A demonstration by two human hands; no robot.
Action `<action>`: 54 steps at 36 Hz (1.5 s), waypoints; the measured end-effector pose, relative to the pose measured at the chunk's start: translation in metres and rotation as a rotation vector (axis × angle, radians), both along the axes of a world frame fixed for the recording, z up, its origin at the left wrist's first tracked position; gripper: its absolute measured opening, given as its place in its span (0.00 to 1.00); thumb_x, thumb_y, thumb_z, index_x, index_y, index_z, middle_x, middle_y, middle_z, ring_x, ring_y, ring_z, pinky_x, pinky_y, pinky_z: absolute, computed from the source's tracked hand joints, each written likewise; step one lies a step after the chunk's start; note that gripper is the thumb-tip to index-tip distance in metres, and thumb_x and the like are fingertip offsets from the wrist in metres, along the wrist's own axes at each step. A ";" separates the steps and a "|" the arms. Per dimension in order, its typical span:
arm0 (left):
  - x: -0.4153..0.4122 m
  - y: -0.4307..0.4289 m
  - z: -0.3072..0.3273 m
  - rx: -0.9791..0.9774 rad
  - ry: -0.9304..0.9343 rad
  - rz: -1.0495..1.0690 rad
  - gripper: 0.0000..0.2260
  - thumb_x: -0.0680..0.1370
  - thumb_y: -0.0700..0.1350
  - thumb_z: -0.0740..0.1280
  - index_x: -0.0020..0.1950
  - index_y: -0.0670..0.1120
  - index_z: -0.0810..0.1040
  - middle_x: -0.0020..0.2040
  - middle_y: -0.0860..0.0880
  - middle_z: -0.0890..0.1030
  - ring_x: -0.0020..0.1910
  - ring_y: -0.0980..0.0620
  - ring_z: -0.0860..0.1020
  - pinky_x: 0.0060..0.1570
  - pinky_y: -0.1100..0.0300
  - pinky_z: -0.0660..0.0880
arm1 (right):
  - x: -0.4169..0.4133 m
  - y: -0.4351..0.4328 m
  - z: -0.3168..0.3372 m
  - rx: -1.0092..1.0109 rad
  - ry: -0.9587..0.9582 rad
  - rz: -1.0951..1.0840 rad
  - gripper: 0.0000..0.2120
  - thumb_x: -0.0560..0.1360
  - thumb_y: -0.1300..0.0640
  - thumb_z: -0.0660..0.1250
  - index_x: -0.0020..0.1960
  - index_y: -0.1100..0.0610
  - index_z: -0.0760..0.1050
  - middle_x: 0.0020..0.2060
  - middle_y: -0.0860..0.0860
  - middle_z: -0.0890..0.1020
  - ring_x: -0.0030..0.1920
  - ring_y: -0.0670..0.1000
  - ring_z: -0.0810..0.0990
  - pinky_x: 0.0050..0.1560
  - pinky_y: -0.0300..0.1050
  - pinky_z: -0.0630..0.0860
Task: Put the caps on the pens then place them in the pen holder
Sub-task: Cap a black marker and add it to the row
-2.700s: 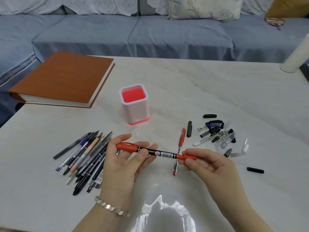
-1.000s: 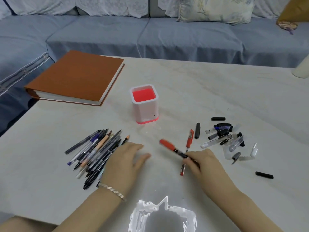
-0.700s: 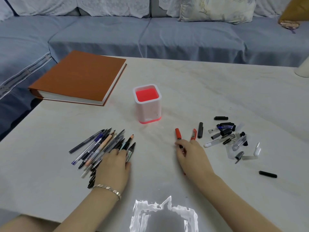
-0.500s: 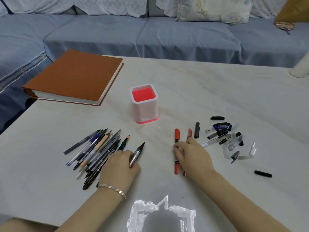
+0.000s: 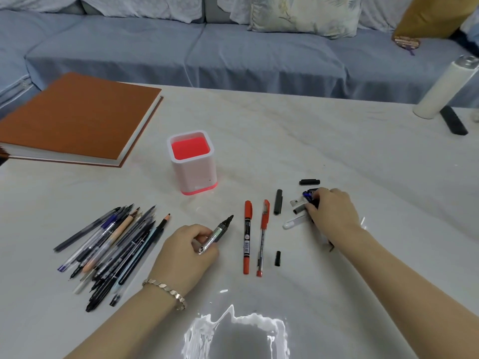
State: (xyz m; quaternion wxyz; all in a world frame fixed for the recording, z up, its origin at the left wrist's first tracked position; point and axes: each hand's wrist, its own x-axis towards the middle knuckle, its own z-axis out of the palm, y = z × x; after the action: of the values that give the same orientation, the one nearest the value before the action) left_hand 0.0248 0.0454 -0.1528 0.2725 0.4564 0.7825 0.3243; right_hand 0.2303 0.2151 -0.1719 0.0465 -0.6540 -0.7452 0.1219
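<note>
Near the centre of the pale worktop (image 5: 285,130): left hand (image 5: 186,251), fingers (image 5: 198,231) curled round an uncapped black marker (image 5: 219,231), tip pointing far and right. Bracelet (image 5: 166,291) on that wrist.

Just right of the marker, two capped pens lie side by side, running near to far: a red marker (image 5: 247,237) and a red gel pen (image 5: 263,237). Both are apart from either hand. A small black cap (image 5: 277,258) lies on the worktop just right of the gel pen's near end. A longer black cap (image 5: 278,202) lies just right of its far end.

Right hand (image 5: 333,213) is down on the heap of loose caps (image 5: 298,211), fingers bent onto it. Whether they pinch a cap: cannot tell, the hand covers it. A lone black cap (image 5: 309,181) lies just beyond the heap.

Pen holder (image 5: 193,161), white with a red inside, stands upright beyond the left hand, well apart from it.

Left side: a fan of pens and pencils (image 5: 111,244), tips bare, lying on the worktop beside the left hand. Far left, an orange book (image 5: 77,117) lies flat. Far right, a white bottle (image 5: 443,89) with a flat black object (image 5: 453,123) beside it.
</note>
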 end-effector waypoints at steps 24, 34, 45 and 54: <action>0.017 -0.013 0.020 0.096 -0.399 -0.038 0.20 0.72 0.37 0.67 0.30 0.63 0.79 0.36 0.42 0.79 0.23 0.56 0.69 0.21 0.69 0.67 | -0.003 -0.102 0.029 -0.516 1.352 -0.234 0.09 0.70 0.68 0.68 0.45 0.55 0.79 0.28 0.44 0.81 0.32 0.41 0.78 0.48 0.36 0.74; 0.018 -0.024 0.027 0.080 -0.377 -0.089 0.22 0.72 0.37 0.66 0.33 0.68 0.79 0.35 0.45 0.80 0.24 0.58 0.70 0.25 0.68 0.70 | -0.026 -0.116 0.041 -0.519 1.384 -0.145 0.08 0.75 0.59 0.63 0.45 0.51 0.81 0.33 0.43 0.81 0.36 0.43 0.76 0.44 0.42 0.71; 0.022 -0.031 0.033 0.089 -0.391 -0.147 0.19 0.72 0.38 0.68 0.36 0.66 0.80 0.32 0.60 0.79 0.24 0.61 0.70 0.25 0.70 0.69 | -0.031 -0.125 0.042 -0.488 1.312 -0.071 0.09 0.75 0.61 0.62 0.47 0.49 0.79 0.31 0.43 0.80 0.33 0.40 0.77 0.37 0.32 0.74; 0.025 -0.037 0.037 0.191 -0.416 -0.046 0.14 0.67 0.38 0.72 0.37 0.58 0.82 0.32 0.59 0.82 0.23 0.61 0.73 0.26 0.69 0.72 | -0.031 -0.133 0.047 -0.492 1.403 -0.012 0.10 0.73 0.63 0.63 0.43 0.52 0.81 0.30 0.49 0.81 0.33 0.42 0.79 0.36 0.31 0.74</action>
State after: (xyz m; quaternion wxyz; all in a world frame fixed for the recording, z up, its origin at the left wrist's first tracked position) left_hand 0.0498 0.0084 -0.1157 0.3906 0.4212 0.6647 0.4778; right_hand 0.1994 0.0822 -0.1245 0.3642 -0.4181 -0.4878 0.6742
